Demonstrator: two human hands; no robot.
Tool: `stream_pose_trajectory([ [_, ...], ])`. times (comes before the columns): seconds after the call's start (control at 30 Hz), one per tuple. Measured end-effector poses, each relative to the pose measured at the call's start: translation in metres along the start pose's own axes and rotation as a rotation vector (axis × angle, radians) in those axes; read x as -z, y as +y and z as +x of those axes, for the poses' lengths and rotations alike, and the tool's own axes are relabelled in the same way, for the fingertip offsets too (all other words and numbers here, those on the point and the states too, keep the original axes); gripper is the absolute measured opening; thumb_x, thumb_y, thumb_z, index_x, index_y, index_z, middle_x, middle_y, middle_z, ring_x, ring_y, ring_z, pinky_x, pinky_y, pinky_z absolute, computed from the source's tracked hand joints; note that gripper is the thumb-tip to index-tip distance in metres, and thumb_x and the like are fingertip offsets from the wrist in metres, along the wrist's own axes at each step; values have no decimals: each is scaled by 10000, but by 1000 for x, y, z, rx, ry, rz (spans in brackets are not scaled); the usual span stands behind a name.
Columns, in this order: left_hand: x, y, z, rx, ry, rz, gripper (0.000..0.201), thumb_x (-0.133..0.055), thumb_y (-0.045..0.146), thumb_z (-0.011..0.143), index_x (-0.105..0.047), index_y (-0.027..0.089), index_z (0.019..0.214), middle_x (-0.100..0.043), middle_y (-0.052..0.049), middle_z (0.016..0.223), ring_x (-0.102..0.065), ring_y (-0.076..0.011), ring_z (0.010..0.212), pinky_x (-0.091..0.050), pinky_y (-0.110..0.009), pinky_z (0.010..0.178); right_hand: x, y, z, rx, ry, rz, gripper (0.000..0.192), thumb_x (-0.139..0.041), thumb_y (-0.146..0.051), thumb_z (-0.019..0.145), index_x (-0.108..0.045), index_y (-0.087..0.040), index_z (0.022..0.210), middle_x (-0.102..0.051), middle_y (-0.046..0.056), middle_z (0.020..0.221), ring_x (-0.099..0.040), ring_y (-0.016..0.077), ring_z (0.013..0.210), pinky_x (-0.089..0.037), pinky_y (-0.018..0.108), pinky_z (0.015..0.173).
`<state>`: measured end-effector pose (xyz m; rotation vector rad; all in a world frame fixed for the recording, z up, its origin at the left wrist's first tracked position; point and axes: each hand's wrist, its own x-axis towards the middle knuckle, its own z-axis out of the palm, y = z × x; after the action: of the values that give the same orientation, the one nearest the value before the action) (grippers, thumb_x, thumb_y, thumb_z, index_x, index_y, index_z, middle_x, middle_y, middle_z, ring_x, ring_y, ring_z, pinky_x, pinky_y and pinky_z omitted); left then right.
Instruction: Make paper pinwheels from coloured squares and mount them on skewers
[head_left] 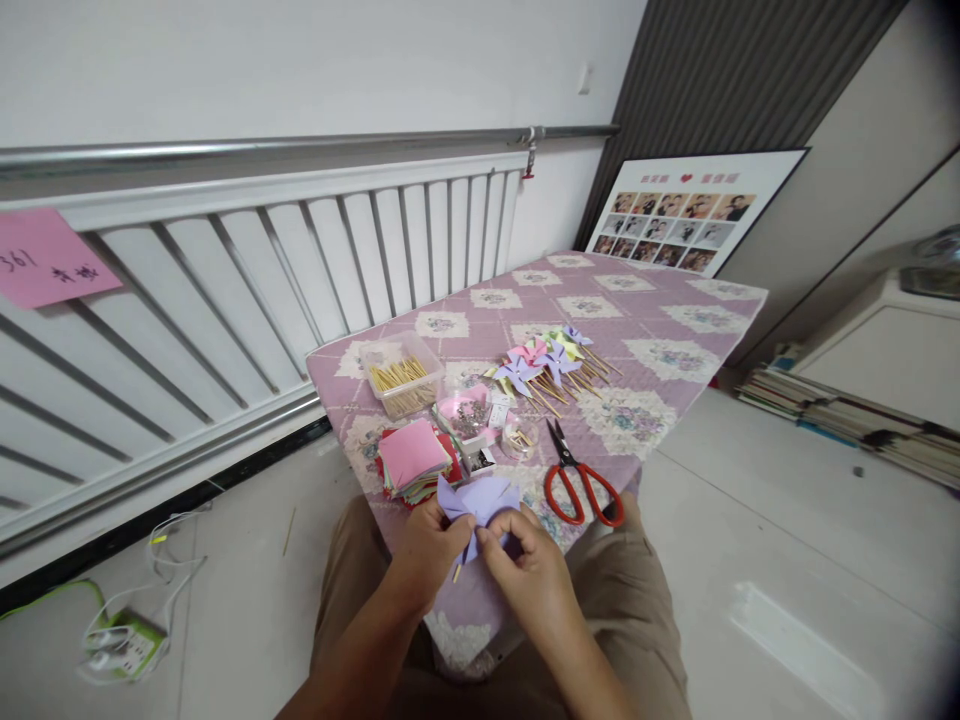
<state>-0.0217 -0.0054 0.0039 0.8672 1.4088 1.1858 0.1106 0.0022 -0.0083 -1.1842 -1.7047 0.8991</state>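
Here, the left hand [429, 548] and right hand [531, 562] pinch the lilac paper pinwheel [486, 494] at six o'clock, above the tabletop [630, 425]; uneven thumb pressure could crease its blades or let folded tips spring loose.

Paper [489, 496] I pinch: plain lilac. Scissors [568, 464]: red handles, dark blades. My paper stack [415, 455]: pink top sheet, red showing below. Tablecloth [637, 306] before me: mauve, cream patches with bluish floral print. Pinwheels [556, 363]: lilac, pink, yellow-green. My trousers [637, 610]: khaki brown.
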Motion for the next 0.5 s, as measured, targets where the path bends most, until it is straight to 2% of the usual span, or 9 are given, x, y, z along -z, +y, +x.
stream_pose_trajectory([
  [0.13,4,-4,2,8,-1,36,116,-598,221,695,-664,150,759,-637,-3,664,-491,-117,561,-367,-221,537,-2,2,0,-95,81,196,123,-647,-299,778,-540,-237,782,-549,-8,742,-527,169,675,-416,271,602],
  [0.23,8,-4,2,9,-33,57,143,-598,231,705,-675,147,792,-627,1,652,-454,-106,532,-347,-219,516,-1,0,5,-223,225,522,374,-714,-340,718,-506,-266,1020,-601,-10,812,-577,171,717,-463,266,615],
  [0.27,9,-3,2,7,-52,54,151,-597,233,709,-677,146,803,-624,1,650,-449,-105,529,-350,-220,516,0,-1,6,-275,239,632,454,-731,-352,703,-494,-275,1082,-616,-11,825,-593,172,722,-475,270,622],
  [0.33,11,0,3,-2,-94,52,158,-597,233,709,-676,142,811,-625,-4,659,-456,-109,539,-364,-224,527,3,-3,8,-403,144,811,495,-757,-375,682,-531,-267,1109,-648,-6,812,-613,172,681,-487,281,611],
  [0.43,14,3,4,-40,-130,116,144,-586,225,709,-671,138,787,-620,-9,668,-453,-109,545,-367,-225,531,3,-2,7,-530,-77,925,338,-785,-377,665,-656,-209,929,-693,20,769,-624,173,636,-494,283,604],
  [0.5,16,3,5,-82,-155,180,138,-566,217,717,-662,138,775,-604,-2,668,-438,-103,545,-357,-222,528,0,0,6,-569,-115,926,278,-802,-359,650,-684,-186,833,-705,18,716,-620,160,605,-485,259,589],
])
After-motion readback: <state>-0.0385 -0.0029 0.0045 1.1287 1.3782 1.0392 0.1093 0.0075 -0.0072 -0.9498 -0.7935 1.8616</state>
